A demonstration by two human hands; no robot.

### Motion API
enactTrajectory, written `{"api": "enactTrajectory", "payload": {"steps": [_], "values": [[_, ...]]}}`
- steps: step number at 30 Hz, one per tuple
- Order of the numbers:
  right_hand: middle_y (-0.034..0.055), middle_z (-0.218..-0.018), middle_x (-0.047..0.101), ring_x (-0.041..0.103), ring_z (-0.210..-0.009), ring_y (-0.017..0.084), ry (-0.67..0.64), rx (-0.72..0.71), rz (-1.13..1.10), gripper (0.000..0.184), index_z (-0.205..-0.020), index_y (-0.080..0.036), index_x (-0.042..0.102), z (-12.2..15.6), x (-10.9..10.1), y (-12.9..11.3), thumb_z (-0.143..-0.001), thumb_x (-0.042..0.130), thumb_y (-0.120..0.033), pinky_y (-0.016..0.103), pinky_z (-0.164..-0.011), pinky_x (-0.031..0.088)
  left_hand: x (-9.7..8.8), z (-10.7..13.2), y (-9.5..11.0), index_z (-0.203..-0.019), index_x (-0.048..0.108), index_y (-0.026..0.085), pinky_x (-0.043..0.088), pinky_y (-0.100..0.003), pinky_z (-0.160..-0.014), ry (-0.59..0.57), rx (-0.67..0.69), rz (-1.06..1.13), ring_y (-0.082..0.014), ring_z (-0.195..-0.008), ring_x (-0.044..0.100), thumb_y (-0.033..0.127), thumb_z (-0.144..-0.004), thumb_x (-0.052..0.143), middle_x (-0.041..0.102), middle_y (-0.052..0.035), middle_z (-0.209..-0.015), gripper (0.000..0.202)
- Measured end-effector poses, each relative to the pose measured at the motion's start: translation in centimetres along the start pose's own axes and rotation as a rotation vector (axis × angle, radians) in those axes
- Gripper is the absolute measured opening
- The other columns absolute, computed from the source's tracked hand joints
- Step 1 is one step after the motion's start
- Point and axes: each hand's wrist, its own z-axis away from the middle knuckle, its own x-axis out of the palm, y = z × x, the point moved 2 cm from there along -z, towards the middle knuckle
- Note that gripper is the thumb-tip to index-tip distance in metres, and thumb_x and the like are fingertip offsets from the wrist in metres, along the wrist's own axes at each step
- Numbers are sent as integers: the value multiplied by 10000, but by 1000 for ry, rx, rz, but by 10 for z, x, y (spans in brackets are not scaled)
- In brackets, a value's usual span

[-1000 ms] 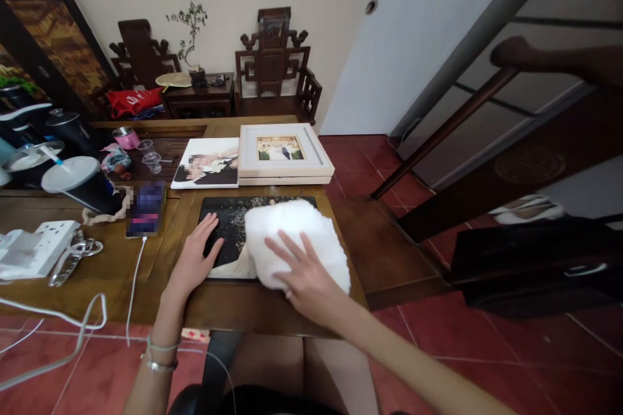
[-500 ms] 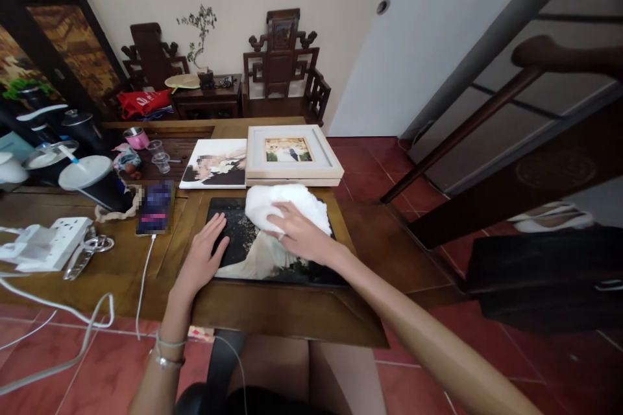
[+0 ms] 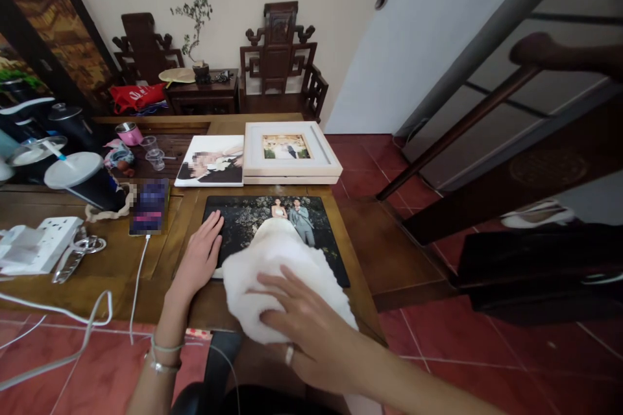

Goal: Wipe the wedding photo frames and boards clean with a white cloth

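Note:
A dark photo panel (image 3: 324,224) showing a couple in wedding clothes lies flat on the wooden table. My left hand (image 3: 198,258) rests on its left edge, fingers stretched out and holding nothing. In my right hand (image 3: 306,327) is a fluffy white cloth (image 3: 282,253), gripped with the fingers pressed into it. The cloth covers the lower middle of the panel and hangs over the table's near edge. Part of the picture is hidden beneath it. A ring shows on my right hand.
Behind the panel lie a light-framed picture (image 3: 318,155) and a white-edged photo (image 3: 211,172). To the left are a phone (image 3: 150,204) on a charging cable, a lidded cup (image 3: 87,185), a power strip (image 3: 61,233) and a clear hair claw (image 3: 80,253). A chair (image 3: 280,58) stands beyond.
My right hand has drawn the cloth from the panel's far side down towards me, uncovering the couple in the picture. The left hand stays on the left edge.

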Motion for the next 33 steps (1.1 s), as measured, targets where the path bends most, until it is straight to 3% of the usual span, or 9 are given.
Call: {"api": "enactTrajectory", "payload": {"steps": [3, 7, 10, 13, 17, 22, 27, 30, 33], "values": [[80, -1142, 631, 444, -1269, 233, -23, -14, -33, 201, -960, -226, 638, -10, -23, 3, -878, 455, -209, 456, -1101, 303, 1, 0, -2, -1418, 395, 186, 257, -463, -1153, -7, 6, -6, -197, -1423, 273, 307, -987, 319, 358, -94, -1513, 454], [125, -1160, 605, 493, -1196, 269, 88, 118, 45, 246, -1035, -195, 621, -50, -42, 44, -934, 415, -282, 472, -1016, 396, 3, -1, -5, -1418, 398, 193, 265, -455, -1150, -6, 5, 1, -196, -1422, 274, 310, -985, 326, 358, -93, -1514, 454], [162, -1235, 579, 433, -1263, 293, 142, 176, 135, 275, -1098, -157, 610, -82, -45, 75, -940, 413, -265, 543, -1077, 295, 2, -1, -5, -1421, 394, 196, 269, -455, -1149, 2, 26, 2, -195, -1419, 282, 304, -984, 327, 368, -93, -1508, 454], [171, -1380, 491, 270, -1376, 347, 162, 232, 227, 308, -1157, -150, 607, -100, -35, 85, -867, 504, -163, 641, -1100, 134, 1, -1, -3, -1424, 388, 220, 268, -475, -1146, 8, 27, 11, -201, -1417, 289, 299, -984, 325, 379, -85, -1503, 452], [113, -1484, 386, 173, -1407, 389, 147, 216, 252, 418, -1128, -233, 644, -85, -3, 64, -738, 587, -95, 714, -1064, 31, 0, 0, -1, -1418, 398, 212, 274, -491, -1139, 11, 2, 25, -212, -1410, 304, 310, -983, 328, 386, -96, -1498, 451], [75, -1468, 408, 186, -1410, 351, 48, 79, 124, 413, -1086, -269, 649, -28, 20, 14, -695, 602, -142, 663, -1103, 18, 0, 0, 0, -1414, 402, 223, 270, -496, -1140, 17, 17, 26, -211, -1412, 300, 308, -986, 316, 385, -88, -1500, 445], [83, -1267, 579, 360, -1343, 236, -94, -31, 12, 277, -1047, -230, 636, -10, -15, 1, -817, 493, -170, 473, -1132, 239, 2, 0, -3, -1413, 403, 222, 269, -477, -1145, 14, 18, 30, -205, -1416, 290, 303, -985, 323, 376, -86, -1505, 443], [76, -1194, 609, 446, -1273, 248, -65, 64, -5, 240, -1034, -241, 643, -31, -39, 26, -891, 450, -234, 421, -1045, 378, 4, 0, -6, -1412, 404, 228, 262, -471, -1149, 10, 8, 32, -204, -1418, 286, 303, -985, 322, 371, -76, -1509, 441], [109, -1198, 605, 434, -1274, 283, 57, 231, 45, 274, -1091, -206, 624, -62, -48, 53, -925, 414, -265, 469, -1036, 371, 3, -1, -3, -1404, 417, 198, 263, -462, -1152, 21, 0, 45, -203, -1410, 305, 309, -986, 318, 401, -90, -1490, 444]]}}
